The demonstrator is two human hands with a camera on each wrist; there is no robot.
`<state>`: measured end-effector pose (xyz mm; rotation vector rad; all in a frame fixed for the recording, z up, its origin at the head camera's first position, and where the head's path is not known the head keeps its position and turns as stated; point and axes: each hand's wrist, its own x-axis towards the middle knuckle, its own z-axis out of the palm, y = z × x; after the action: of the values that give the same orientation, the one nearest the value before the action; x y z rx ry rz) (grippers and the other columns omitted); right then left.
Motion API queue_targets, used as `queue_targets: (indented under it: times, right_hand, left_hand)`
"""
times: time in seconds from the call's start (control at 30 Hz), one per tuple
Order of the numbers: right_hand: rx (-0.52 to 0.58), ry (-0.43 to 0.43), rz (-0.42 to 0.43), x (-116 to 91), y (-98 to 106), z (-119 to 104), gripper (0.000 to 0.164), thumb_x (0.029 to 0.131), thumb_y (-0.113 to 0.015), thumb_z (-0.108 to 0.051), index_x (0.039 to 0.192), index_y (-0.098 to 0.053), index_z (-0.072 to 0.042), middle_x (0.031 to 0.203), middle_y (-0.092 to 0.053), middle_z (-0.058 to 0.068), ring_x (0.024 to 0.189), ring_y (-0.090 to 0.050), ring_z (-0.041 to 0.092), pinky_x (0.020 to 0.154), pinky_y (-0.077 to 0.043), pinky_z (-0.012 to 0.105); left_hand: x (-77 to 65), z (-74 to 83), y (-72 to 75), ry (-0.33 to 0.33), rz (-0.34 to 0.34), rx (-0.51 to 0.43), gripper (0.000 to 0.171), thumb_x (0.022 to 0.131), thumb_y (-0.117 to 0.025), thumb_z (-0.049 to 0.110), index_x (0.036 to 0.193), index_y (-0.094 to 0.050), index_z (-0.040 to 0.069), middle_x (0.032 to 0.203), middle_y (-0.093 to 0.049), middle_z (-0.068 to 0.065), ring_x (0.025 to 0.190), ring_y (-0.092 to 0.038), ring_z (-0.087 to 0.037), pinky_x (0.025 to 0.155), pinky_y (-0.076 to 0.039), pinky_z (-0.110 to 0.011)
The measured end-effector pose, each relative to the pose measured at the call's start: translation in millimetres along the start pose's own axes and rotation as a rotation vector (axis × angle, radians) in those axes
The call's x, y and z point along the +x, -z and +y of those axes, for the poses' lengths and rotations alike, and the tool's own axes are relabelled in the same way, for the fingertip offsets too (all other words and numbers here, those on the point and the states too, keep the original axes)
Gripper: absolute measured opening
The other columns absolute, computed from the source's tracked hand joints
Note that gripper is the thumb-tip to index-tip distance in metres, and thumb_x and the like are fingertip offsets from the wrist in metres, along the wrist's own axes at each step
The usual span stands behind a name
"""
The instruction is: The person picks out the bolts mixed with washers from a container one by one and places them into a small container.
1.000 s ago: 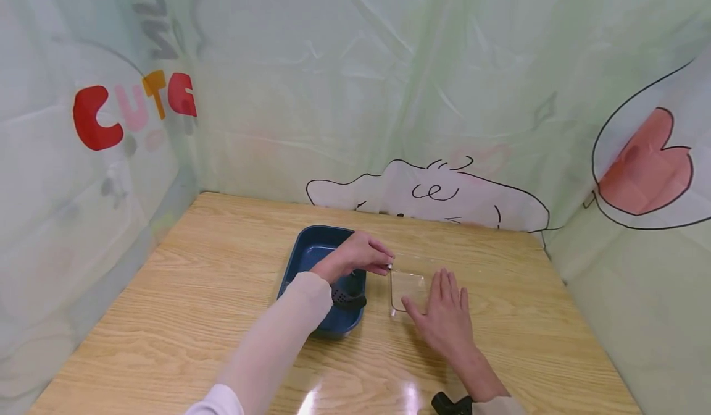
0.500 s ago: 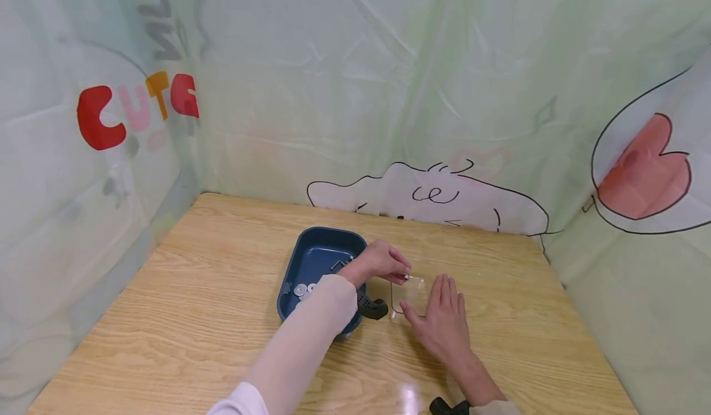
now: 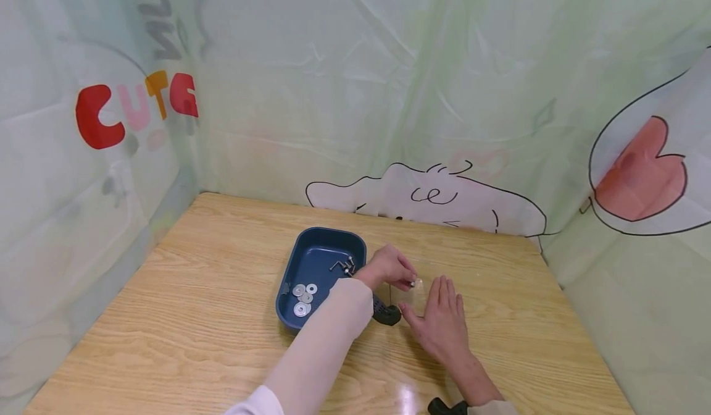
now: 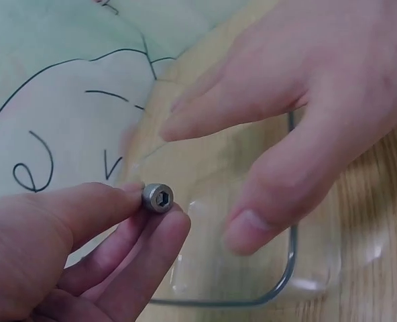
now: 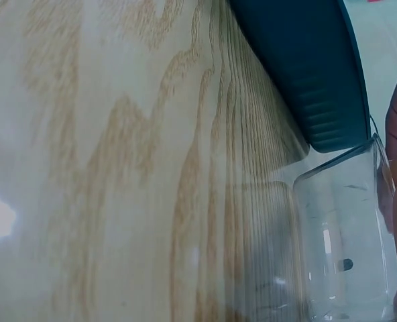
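Between thumb and fingers, my left hand (image 3: pixel 391 265) pinches a socket head screw (image 4: pixel 158 198); its hex recess faces the camera in the left wrist view. The screw is over a clear plastic box (image 5: pixel 339 235) with an open top. On the box's right side lies my right hand (image 3: pixel 442 325), fingers straight and thumb spread toward the box's near side. The left wrist view also shows that right hand (image 4: pixel 319 100) over the box's rim. What the box holds is hard to make out; a small dark spot shows through its wall in the right wrist view.
Left of the box stands a dark blue tray (image 3: pixel 316 248). Several washers (image 3: pixel 302 309) lie in its near left part, and several screws (image 3: pixel 348 268) with a bent dark piece lie at its right. The wooden table (image 3: pixel 183 291) meets printed curtains at the back and sides.
My left hand has moved right from the tray's edge to over the clear box, carrying the screw. More of the tray's washers and screws now show. My right hand has barely moved.
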<state>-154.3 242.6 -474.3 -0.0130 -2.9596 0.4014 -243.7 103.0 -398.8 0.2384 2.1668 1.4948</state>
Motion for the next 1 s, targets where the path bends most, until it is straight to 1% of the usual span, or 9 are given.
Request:
queue_targets:
  times: [0.13,0.27,0.4,0.53,0.7,0.77,0.9,1.0]
  right_hand:
    - [-0.008,0.015,0.03,-1,1,0,0.101,0.095,-0.05,-0.062,0.149,-0.018,0.018,0.157,-0.019,0.038,0.148,-0.016,0.05,0.119,-0.018,0.068]
    - [-0.018,0.021,0.051,-2,1,-1,0.1,0.095,-0.052,-0.061,0.148,-0.021,0.019,0.155,-0.022,0.038,0.147,-0.02,0.051,0.117,-0.021,0.069]
    - [-0.017,0.009,0.028,-2,1,0,0.099,0.096,-0.051,-0.059,0.149,-0.019,0.018,0.156,-0.02,0.038,0.148,-0.017,0.05,0.118,-0.019,0.069]
    - [-0.007,0.003,0.013,-2,2,-1,0.098,0.096,-0.052,-0.057,0.15,-0.016,0.017,0.157,-0.018,0.037,0.149,-0.014,0.049,0.119,-0.016,0.068]
    - [-0.008,0.008,0.017,-2,1,-2,0.097,0.096,-0.054,-0.054,0.149,-0.016,0.018,0.157,-0.019,0.037,0.149,-0.015,0.049,0.119,-0.017,0.068]
    - [-0.005,0.009,0.023,-2,1,-2,0.097,0.095,-0.055,-0.053,0.149,-0.017,0.018,0.157,-0.019,0.037,0.148,-0.016,0.05,0.119,-0.017,0.069]
    - [-0.001,0.001,0.023,-1,-1,-1,0.098,0.095,-0.054,-0.056,0.149,-0.018,0.017,0.157,-0.018,0.037,0.148,-0.016,0.05,0.118,-0.016,0.069]
    - [-0.001,-0.01,0.003,-1,-1,1,0.1,0.095,-0.051,-0.06,0.15,-0.015,0.017,0.158,-0.016,0.036,0.149,-0.013,0.049,0.119,-0.014,0.069]
  left_hand:
    - [1.0,3.5,-4.9,0.026,0.012,0.063,0.009,0.09,-0.069,0.001,0.096,-0.075,-0.002,0.084,-0.074,-0.013,0.078,-0.076,-0.024,0.079,-0.063,-0.034]
    - [3.9,4.1,-9.1,0.031,0.035,0.137,0.006,0.089,-0.071,0.003,0.091,-0.076,0.001,0.08,-0.074,-0.01,0.075,-0.076,-0.022,0.072,-0.063,-0.029]
    - [4.0,4.5,-14.5,0.023,0.067,0.215,0.005,0.087,-0.074,0.004,0.089,-0.077,0.001,0.077,-0.073,-0.007,0.071,-0.075,-0.02,0.07,-0.063,-0.027]
    - [5.4,4.3,-20.2,0.031,0.098,0.264,0.006,0.086,-0.075,0.005,0.084,-0.078,0.0,0.072,-0.072,-0.007,0.066,-0.074,-0.019,0.068,-0.062,-0.026]
    - [11.4,1.0,-25.9,0.071,0.134,0.256,0.009,0.085,-0.077,0.006,0.077,-0.077,0.001,0.068,-0.072,-0.009,0.064,-0.074,-0.021,0.061,-0.06,-0.024]
    - [13.5,0.2,-26.6,0.076,0.145,0.242,0.01,0.084,-0.077,0.006,0.076,-0.076,0.001,0.068,-0.072,-0.01,0.062,-0.073,-0.021,0.06,-0.06,-0.024]
    - [14.8,0.4,-25.2,0.069,0.144,0.21,0.011,0.084,-0.077,0.007,0.076,-0.076,0.001,0.067,-0.071,-0.009,0.06,-0.073,-0.019,0.063,-0.062,-0.026]
    - [11.7,2.6,-22.7,0.062,0.134,0.193,0.01,0.086,-0.076,0.009,0.079,-0.076,0.001,0.068,-0.071,-0.009,0.062,-0.073,-0.019,0.067,-0.063,-0.026]
